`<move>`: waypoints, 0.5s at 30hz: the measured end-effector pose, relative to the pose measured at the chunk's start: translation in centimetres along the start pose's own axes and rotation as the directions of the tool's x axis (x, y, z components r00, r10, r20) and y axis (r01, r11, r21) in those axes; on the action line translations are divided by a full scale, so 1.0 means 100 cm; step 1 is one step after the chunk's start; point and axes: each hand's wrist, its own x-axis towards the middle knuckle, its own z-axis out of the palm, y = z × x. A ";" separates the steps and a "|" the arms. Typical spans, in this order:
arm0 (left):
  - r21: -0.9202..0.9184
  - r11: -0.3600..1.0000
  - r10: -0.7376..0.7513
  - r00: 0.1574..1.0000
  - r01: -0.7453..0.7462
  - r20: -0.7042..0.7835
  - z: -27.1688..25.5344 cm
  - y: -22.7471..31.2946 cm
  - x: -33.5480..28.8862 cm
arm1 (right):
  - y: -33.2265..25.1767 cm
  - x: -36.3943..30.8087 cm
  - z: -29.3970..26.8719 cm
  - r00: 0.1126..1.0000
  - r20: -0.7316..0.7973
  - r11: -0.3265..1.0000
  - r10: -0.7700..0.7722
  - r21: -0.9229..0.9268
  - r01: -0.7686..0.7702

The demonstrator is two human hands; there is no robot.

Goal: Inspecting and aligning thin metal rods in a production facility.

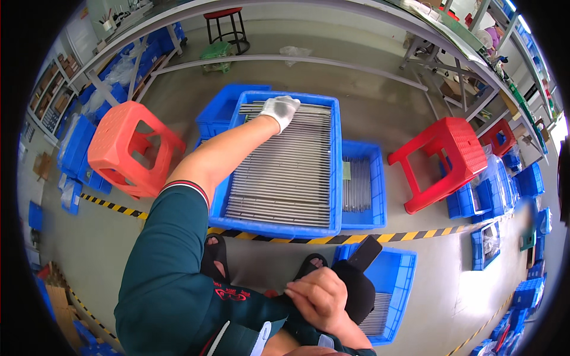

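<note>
My left hand (281, 111), in a white glove, reaches to the far end of a large blue crate (336, 172). Its fingers are curled over thin metal rods (252, 110) there, and the fingertips are partly hidden. Below the hand, many grey rods (279, 178) lie crosswise, side by side, filling the crate. Bare and bent back near my chest, my right hand (320, 296) has its fingers curled closed. Whatever lies inside those fingers, if anything, is hidden. A dark phone-like slab (365, 254) rests beside my black-clad knee (354, 291).
Blue crates stand behind (217, 107), to the right (380, 190) with rods, and at lower right (404, 279) with rods. Orange-red (122, 139) and red (442, 157) plastic stools flank the stack. Black-yellow tape (415, 235) crosses the floor. A workbench frame (285, 58) spans the back.
</note>
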 end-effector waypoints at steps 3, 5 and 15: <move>-0.025 1.000 -0.010 0.997 0.008 -0.074 0.017 0.001 0.023 | 0.003 0.002 -0.004 0.999 -0.021 1.000 0.028 0.003 -0.028; -0.046 0.999 -0.014 0.990 0.007 -0.138 0.026 0.004 0.032 | 0.006 0.003 -0.006 0.998 -0.032 0.999 0.051 0.006 -0.051; -0.129 0.990 -0.091 0.973 0.064 -0.211 0.036 0.007 0.027 | 0.013 0.010 -0.006 0.997 -0.026 0.996 0.067 0.056 -0.065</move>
